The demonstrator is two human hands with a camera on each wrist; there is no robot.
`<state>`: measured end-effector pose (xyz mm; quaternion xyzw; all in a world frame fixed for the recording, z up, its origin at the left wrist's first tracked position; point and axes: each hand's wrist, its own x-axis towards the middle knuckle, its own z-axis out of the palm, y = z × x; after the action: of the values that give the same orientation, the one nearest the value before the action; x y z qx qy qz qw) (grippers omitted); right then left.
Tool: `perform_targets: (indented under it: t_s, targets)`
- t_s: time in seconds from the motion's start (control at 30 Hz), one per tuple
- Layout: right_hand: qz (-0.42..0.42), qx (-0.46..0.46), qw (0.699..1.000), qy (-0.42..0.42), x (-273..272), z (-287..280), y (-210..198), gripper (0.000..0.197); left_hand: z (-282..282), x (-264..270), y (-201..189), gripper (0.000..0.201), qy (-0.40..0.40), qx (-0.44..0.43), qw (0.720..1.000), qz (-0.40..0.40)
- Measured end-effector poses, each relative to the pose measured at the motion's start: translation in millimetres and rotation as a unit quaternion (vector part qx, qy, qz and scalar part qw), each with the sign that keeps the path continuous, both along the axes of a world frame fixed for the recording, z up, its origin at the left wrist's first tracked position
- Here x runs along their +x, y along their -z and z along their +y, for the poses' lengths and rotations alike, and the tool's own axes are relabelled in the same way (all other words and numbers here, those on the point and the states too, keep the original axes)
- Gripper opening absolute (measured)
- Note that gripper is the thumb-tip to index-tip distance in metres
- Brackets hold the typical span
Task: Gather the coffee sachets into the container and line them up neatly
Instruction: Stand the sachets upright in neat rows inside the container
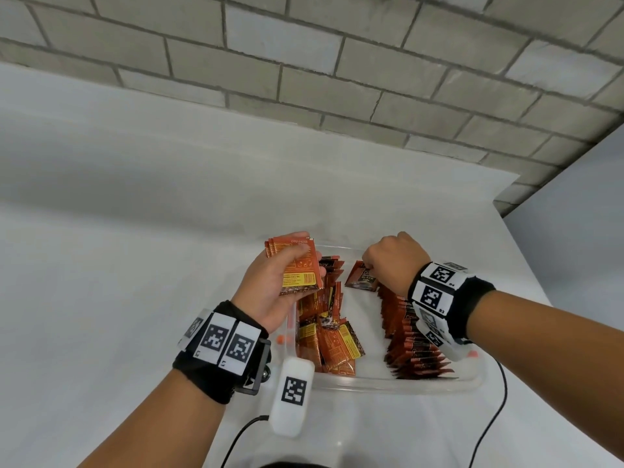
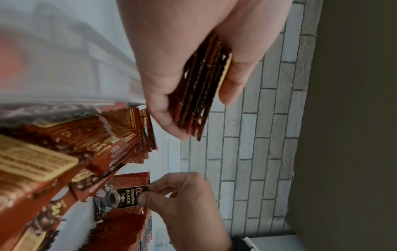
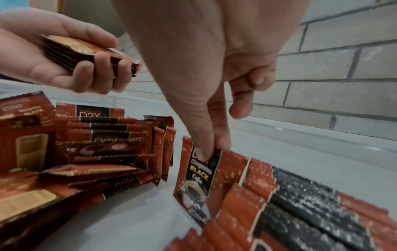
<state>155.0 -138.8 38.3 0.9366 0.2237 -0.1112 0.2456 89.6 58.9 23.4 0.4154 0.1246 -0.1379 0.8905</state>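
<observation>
Left hand: the left hand hovers above the far left corner of the container, palm up, holding a stack of sachets; the thumb lies across the top packet and the fingers curl up round the far edge from beneath.
Right hand: the right hand reaches down into the container, thumb and forefinger pinching the top edge of a single sachet marked "BLACK Coffee"; the other fingers are curled loosely above it.
Single sachet: it stands nearly upright at the far end of the right row, its front face toward the middle of the container.
Right row: the right row is a tidy line of sachets standing on edge, packed one against the next along the right side.
Left pile: the left pile is looser; some packets lean in a rough line, others lie tilted and overlapping near the front.
Container: the clear plastic container sits on a white table, with a bare strip of floor between the two groups.
Backdrop: a grey brick wall runs behind the table.
Wrists: both wear black bands with square printed markers, and thin black cables trail off toward the near edge.
</observation>
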Motion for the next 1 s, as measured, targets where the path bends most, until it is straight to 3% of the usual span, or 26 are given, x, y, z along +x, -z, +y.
perform_targets:
  t_s: [0.23,0.4,0.57,0.67,0.77,0.87,0.93,1.0]
  targets:
    - [-0.020,-0.014,1.000,-0.014,-7,2,0,0.019,0,1,1,0.019,-0.001,-0.010,1.000,0.002]
    - [-0.020,0.000,1.000,-0.010,-7,0,-3,0.008,1,0,2,0.023,0.002,-0.008,1.000,0.001]
    - [-0.011,0.063,0.998,0.000,-6,-5,-17,0.005,1,0,-1,0.028,0.027,0.005,1.000,-0.010]
    - [-0.016,0.133,0.990,0.044,-10,-20,-33,0.014,0,-2,-2,0.033,0.055,0.016,0.998,-0.021]
    - [-0.009,0.301,0.947,0.114,-24,-33,-48,0.014,-5,-6,-6,0.040,0.090,0.041,0.994,-0.051]
    - [0.108,0.531,0.825,0.158,-49,-31,-60,0.026,-14,-10,-10,0.050,0.110,0.058,0.988,-0.094]
    - [0.172,0.582,0.779,0.157,-64,-25,-61,0.038,-22,-12,-13,0.052,0.123,0.065,0.984,-0.111]
    - [0.193,0.598,0.764,0.149,-73,-21,-57,0.042,-29,-13,-14,0.051,0.128,0.062,0.983,-0.114]
